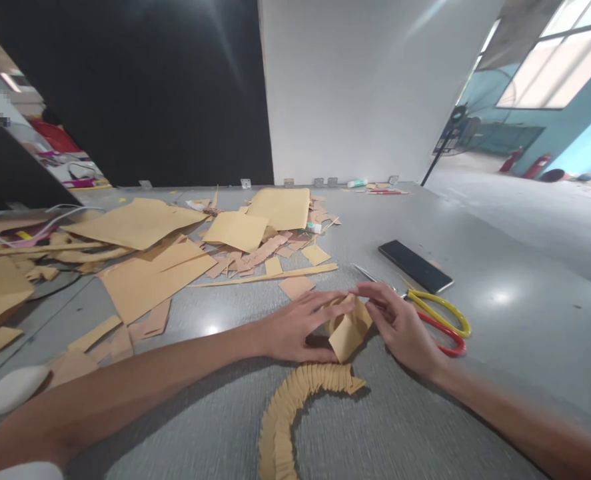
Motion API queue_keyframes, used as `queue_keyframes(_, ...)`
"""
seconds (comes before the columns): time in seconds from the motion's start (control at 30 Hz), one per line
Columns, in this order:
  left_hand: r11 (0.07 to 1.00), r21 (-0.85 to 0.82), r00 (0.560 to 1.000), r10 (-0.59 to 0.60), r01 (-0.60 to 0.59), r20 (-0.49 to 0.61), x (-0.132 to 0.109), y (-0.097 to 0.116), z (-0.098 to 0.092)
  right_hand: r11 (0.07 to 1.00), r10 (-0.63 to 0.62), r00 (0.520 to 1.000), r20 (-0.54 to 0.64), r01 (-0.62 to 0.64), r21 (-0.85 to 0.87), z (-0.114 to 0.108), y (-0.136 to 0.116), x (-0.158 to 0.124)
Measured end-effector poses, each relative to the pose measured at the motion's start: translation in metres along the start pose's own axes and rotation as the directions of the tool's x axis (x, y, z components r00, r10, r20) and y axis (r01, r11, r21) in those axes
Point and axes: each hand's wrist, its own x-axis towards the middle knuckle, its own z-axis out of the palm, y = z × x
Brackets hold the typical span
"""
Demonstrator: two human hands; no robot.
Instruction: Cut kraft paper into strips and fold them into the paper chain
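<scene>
Between my two hands stands a small folded piece of tan paper (350, 330), tilted on the grey table. My left hand (300, 327) grips its left side, thumb low and fingers over the top. From the right, my right hand (400, 327) closes its curled fingertips on the upper edge. Just below the hands, a curved chain of pleated tan paper (288, 407) lies on the table, its pointed end toward the right. Scissors with yellow and red handles (440, 320) rest beside and partly behind my right hand, blades pointing away to the left.
A black phone (415, 265) lies beyond the scissors. Tan paper sheets (150, 280) and scraps are heaped across the left and back. A white mouse-shaped object (12, 390) sits near my left forearm. Black and white panels (355, 93) border the table's back; a glue stick (357, 183) lies there.
</scene>
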Motion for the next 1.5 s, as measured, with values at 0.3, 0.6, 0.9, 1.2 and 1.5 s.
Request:
queue_keyframes(0.3,0.99,0.131,0.998,-0.046,0.05,-0.031,0.0,0.005,0.0,0.968,-0.091,0.988,-0.127,0.058,-0.244,-0.004,-0.003,0.003)
queue_keyframes(0.6,0.987,0.161,0.999,-0.015,0.009,0.04,0.001,0.006,0.0,0.945,-0.09,0.99,-0.111,0.05,-0.323,-0.005,0.006,0.005)
queue_keyframes(0.9,0.981,0.122,0.988,-0.148,0.152,-0.039,0.002,0.004,0.006,0.823,-0.191,0.972,0.136,0.234,-0.517,0.002,0.004,-0.001)
queue_keyframes(1.2,0.968,0.048,0.956,-0.233,0.245,-0.181,0.002,-0.008,0.011,0.811,-0.144,0.914,0.379,0.329,-0.484,0.001,0.005,-0.004)
queue_keyframes(1.5,0.981,0.094,0.977,-0.154,0.169,-0.145,0.004,-0.001,0.004,0.789,-0.113,0.842,0.528,0.398,-0.467,-0.009,-0.004,0.001)
